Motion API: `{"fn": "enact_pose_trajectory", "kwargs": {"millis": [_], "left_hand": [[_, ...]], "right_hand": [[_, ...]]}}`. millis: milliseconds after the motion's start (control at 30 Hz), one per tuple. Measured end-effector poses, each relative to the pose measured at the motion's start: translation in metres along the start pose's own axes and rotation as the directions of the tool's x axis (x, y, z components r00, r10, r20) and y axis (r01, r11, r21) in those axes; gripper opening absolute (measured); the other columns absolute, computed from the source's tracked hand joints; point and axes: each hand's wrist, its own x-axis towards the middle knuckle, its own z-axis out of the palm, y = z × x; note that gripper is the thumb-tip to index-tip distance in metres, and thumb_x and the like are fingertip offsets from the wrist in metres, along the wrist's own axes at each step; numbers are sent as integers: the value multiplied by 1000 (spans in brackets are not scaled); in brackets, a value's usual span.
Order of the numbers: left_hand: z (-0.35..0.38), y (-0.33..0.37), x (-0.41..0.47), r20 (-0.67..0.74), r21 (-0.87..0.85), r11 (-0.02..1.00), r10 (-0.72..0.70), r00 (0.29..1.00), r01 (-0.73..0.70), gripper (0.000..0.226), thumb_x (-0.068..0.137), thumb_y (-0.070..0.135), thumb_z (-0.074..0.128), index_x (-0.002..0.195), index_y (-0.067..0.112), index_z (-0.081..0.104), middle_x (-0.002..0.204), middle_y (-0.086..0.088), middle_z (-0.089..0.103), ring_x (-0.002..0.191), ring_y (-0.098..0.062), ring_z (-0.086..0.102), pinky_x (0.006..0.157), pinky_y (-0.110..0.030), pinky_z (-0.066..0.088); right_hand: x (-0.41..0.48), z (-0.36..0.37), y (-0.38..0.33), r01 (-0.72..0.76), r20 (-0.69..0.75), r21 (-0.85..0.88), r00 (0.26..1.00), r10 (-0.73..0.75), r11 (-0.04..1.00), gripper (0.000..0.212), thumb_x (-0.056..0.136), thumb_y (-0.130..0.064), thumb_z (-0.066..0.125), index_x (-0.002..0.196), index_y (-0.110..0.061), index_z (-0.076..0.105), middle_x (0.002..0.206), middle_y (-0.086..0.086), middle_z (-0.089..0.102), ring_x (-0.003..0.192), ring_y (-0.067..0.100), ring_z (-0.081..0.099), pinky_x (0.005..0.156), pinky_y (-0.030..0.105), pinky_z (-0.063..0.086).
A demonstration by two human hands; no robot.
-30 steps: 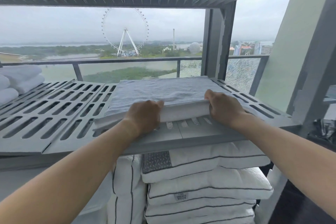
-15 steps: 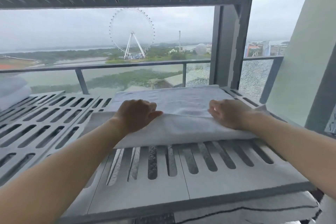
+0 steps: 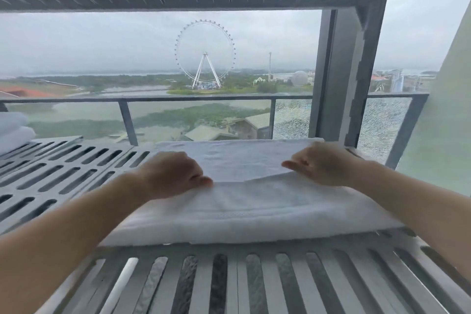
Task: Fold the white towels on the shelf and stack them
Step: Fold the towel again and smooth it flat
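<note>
Towel (image 3: 244, 209): white terry, folded, on slatted grey shelf (image 3: 63, 176); left hand (image 3: 170, 176) curled shut, right hand (image 3: 323, 164) pinching fold.

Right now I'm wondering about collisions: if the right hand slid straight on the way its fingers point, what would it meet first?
The right hand points across the white towel toward the left hand. Nothing but bare towel lies between, so it would likely meet the left hand first; depth is unclear.

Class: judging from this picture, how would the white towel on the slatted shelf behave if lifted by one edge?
The towel would probably droop, not stay flat: its raised edge bends over the left hand and right hand. Its thick layers suggest some weight. It looks unlikely to slide easily on the shelf.
</note>
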Motion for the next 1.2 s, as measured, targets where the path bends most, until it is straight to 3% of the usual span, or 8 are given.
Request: {"fn": "enact_pose_trajectory", "kwargs": {"millis": [133,233,400,567,700,833,1033,1200], "left_hand": [[23,14,-7,-44,-192,978,-85,995,75,32,93,52,31,76,28,43,73,0,62,70,-21,58,59,-29,40],[23,15,-11,-5,-399,913,-93,996,84,23,90,52,41,79,32,46,63,14,51,59,-9,50,53,-25,35],[8,4,13,-118,-307,949,-111,987,70,27,87,51,50,87,25,56,68,9,55,62,-12,45,56,-27,31],[30,13,18,78,-290,945,-134,988,151,24,95,42,40,102,24,53,103,0,63,91,-20,57,73,-30,41],[32,13,13,-90,-187,980,-81,993,63,25,96,38,36,100,22,55,101,5,61,89,-19,58,68,-27,32],[25,8,15,-41,-200,979,-39,998,30,22,94,40,43,100,26,59,101,10,60,88,-14,58,72,-28,41],[22,-7,12,-44,-170,984,-58,997,50,19,93,42,45,102,30,57,98,10,63,84,-11,58,65,-27,45],[31,-1,11,-58,-256,961,-126,990,108,20,95,39,43,103,28,58,103,7,63,91,-16,58,73,-30,47]], "right_hand": [[-3,31,6,-88,64,266,995,73,960,51,89,-52,36,51,-18,29,45,-6,32,43,10,28,49,31,25],[-5,29,1,-12,48,290,999,-2,957,53,87,-57,37,51,-19,30,45,-6,31,43,10,28,49,31,25],[0,28,2,16,79,279,996,-40,960,59,78,-70,36,52,-17,32,44,-6,31,42,9,27,48,31,24],[-1,29,10,-4,45,184,999,-4,983,48,82,-63,39,56,-24,37,50,-6,45,48,7,40,50,28,32],[-4,33,2,-19,29,286,1000,11,958,34,86,-46,49,60,-26,42,53,-7,48,49,5,42,51,26,33],[-3,28,1,-60,142,332,990,13,941,24,84,-25,50,62,-28,42,58,-9,50,55,6,42,55,29,33],[4,22,4,-15,127,255,992,-18,967,13,88,-39,53,77,-38,47,73,-20,56,70,-3,48,62,21,35],[2,25,11,-89,196,273,980,36,958,16,90,-41,49,75,-40,44,72,-17,57,71,-1,52,60,20,34]]}}
